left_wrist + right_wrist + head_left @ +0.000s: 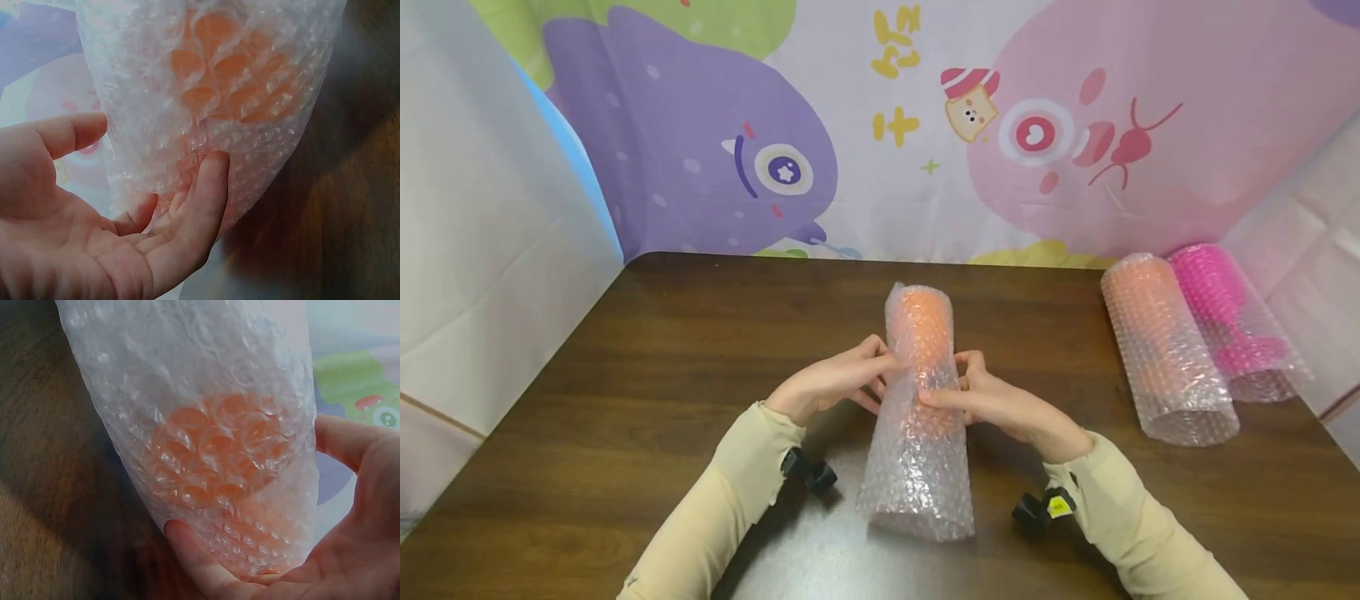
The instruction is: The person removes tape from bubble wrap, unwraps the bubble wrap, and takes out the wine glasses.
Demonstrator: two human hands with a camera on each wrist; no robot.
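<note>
A bubble-wrapped roll (pixel 917 467) lies in the middle of the table, its near end an open tube of wrap. Inside it is an orange goblet (pixel 922 321), blurred by the bubbles. My left hand (pixel 831 379) holds the roll's left side, with a fingertip on the upper face. From the right, my right hand (pixel 1000 404) grips it, one finger lying across the top. Up close in the left wrist view, curled fingers (pixel 212 194) touch the bubble wrap (pixel 144 125). In the right wrist view the fingers and thumb lie around the wrap (pixel 187 362).
At the table's right stand-alone rolls lie side by side: a bubble-wrapped orange object (pixel 1157 333) and a bubble-wrapped pink goblet (pixel 1232 317). A cartoon-printed cloth (pixel 887 192) hangs behind the brown wooden table (pixel 625 467). Pale cloth walls (pixel 490 250) flank it.
</note>
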